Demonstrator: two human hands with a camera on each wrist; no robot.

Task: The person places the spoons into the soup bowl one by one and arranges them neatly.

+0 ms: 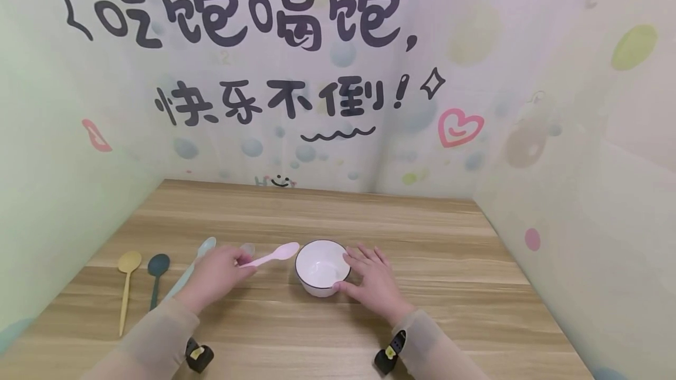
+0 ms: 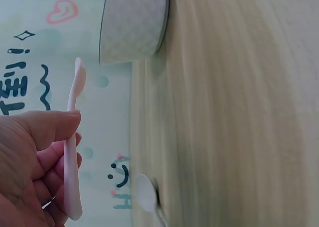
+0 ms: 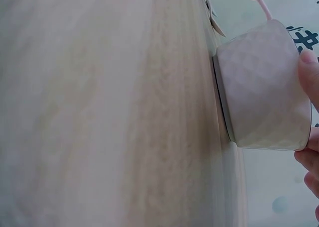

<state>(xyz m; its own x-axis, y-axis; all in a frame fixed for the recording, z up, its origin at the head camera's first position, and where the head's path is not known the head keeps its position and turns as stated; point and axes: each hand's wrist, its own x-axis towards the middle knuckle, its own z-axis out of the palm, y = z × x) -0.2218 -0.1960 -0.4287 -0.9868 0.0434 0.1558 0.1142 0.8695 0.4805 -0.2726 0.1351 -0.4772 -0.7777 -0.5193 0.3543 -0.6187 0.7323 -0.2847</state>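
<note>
My left hand (image 1: 213,277) pinches a pink spoon (image 1: 285,251) by its handle, between thumb and fingers. The spoon's bowl end points right and overlaps the left rim of a white bowl in the head view. That white bowl (image 1: 320,265) stands upright on the table, dark-rimmed, with a faceted outer wall (image 3: 264,87). My right hand (image 1: 375,280) holds it from the right, thumb at the near rim and fingers at the far side. In the left wrist view, the pink spoon (image 2: 72,177) is clear of the tabletop.
Left of the bowl lie a yellow spoon (image 1: 127,280), a dark teal spoon (image 1: 157,271) and a light blue spoon (image 1: 207,246), partly hidden by my left arm. A pale spoon (image 1: 248,248) lies behind my left hand. Printed cloth walls (image 1: 338,163) border the wooden table (image 1: 422,233).
</note>
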